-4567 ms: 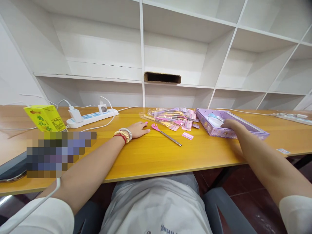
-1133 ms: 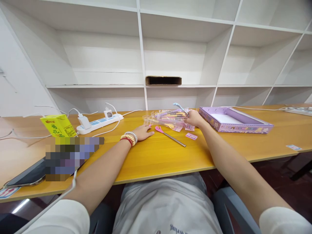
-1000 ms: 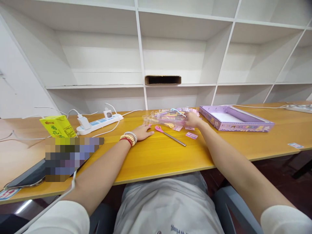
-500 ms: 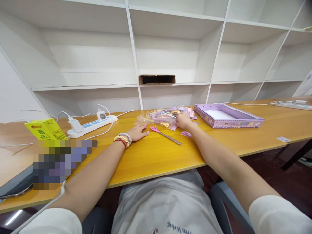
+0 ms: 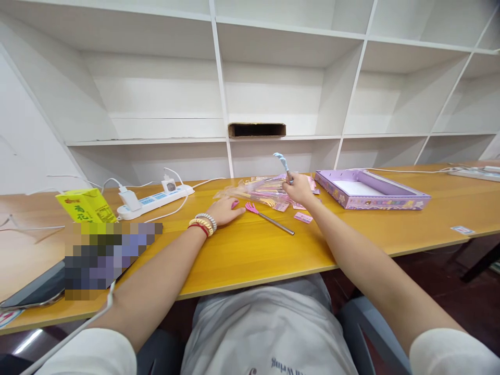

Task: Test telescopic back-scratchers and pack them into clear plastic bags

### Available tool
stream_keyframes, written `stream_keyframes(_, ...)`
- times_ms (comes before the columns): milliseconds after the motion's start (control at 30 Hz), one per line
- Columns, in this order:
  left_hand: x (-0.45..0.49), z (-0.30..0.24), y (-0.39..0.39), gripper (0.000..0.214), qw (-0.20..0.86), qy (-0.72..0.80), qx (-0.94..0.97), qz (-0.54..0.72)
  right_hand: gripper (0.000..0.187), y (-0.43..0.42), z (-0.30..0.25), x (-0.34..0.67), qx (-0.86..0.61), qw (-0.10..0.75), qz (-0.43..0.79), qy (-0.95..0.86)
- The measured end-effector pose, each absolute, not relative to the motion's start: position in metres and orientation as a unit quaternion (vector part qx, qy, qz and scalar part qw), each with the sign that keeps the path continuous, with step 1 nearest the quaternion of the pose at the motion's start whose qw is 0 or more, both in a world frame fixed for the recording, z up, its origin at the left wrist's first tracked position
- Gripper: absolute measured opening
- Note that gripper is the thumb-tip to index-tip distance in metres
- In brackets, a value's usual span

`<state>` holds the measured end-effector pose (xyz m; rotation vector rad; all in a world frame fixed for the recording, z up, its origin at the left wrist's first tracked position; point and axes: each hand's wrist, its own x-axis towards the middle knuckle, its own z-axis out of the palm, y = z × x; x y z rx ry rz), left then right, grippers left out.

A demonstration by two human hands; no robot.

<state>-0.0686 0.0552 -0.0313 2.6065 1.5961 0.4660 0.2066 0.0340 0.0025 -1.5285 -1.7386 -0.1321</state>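
Note:
My right hand [image 5: 300,188] is closed on a small blue-headed utensil [image 5: 282,161] and holds it upright above a pile of clear packets of pink and yellow utensils [image 5: 260,191]. My left hand [image 5: 222,210] lies flat on the yellow table [image 5: 250,250], fingers stretched out, beside the pile's left end. A loose pink-headed fork with a metal handle [image 5: 269,217] lies on the table between my hands. An open purple box [image 5: 371,190] stands to the right of my right hand.
A white power strip with plugs and cables [image 5: 154,198] and a yellow drink carton [image 5: 86,206] sit at the back left. A phone [image 5: 35,292] lies near the left front edge. Small pink labels [image 5: 303,217] lie by the pile. White shelving stands behind the table.
My right hand left the purple box, went to the packet pile, and now lifts a blue-headed utensil upright from it. My left hand has stayed flat on the table.

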Motion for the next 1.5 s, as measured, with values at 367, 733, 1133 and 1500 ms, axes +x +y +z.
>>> stream_keyframes(367,-0.053,-0.024,0.045,0.053,0.371,0.372,0.729,0.439,0.031,0.021,-0.008,0.175,-0.338,0.431,0.506,-0.666)
stream_keyframes(733,-0.039,-0.017,0.029,0.028,0.501,0.328,0.639,0.482,0.027,0.009,-0.003,0.164,-0.386,0.401,0.378,-0.740)
stream_keyframes(1133,-0.048,-0.011,0.034,0.030,0.471,0.361,0.564,0.574,0.046,0.013,0.003,0.179,-0.448,0.412,0.064,-0.791)
stream_keyframes(1500,-0.043,-0.012,0.033,0.017,0.495,0.397,0.533,0.559,0.054,-0.002,-0.014,0.145,-0.410,0.380,-0.068,-0.826)
